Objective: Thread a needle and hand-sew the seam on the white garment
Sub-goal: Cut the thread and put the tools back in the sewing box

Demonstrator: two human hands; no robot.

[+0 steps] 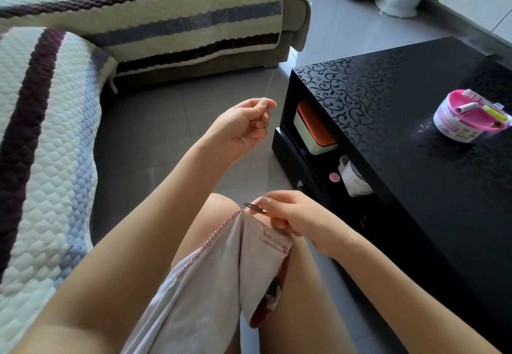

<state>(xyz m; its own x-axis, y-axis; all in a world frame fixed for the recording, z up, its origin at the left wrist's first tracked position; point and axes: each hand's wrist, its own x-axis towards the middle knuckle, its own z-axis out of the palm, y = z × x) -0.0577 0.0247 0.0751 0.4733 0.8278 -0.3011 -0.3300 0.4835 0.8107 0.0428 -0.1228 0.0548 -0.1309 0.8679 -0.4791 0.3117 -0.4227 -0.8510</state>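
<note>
Head view, single frame.

1. White cotton garment with red overcast seam (210, 284): draped over the person's lap at 6 o'clock, stitched edge (216, 236) turned up, presumably so the seam end stays in sight.
2. Fine pale thread (269, 85): runs from the seam end up toward 12 o'clock and looks taut. Whether the needle sits in it cannot be told.
3. Left hand (243, 126): raised near centre, fingers (263, 103) pinching the thread, likely to tension it away from the cloth.
4. Small dark metal snips (253, 207): blades slightly parted, pointing to 9 o'clock, just beside the seam top.
5. Right hand (296, 218): fingers curled round the snips. It also looks to pin the garment's fold. Judged step: trimming the thread, sewing near done.
6. Round pink-and-white sewing box (468, 123): on the glossy black patterned tabletop (401, 159) at 3 o'clock, spools inside, within reach.
7. Quilted striped sofa cover (50, 159): 9 o'clock.
</note>
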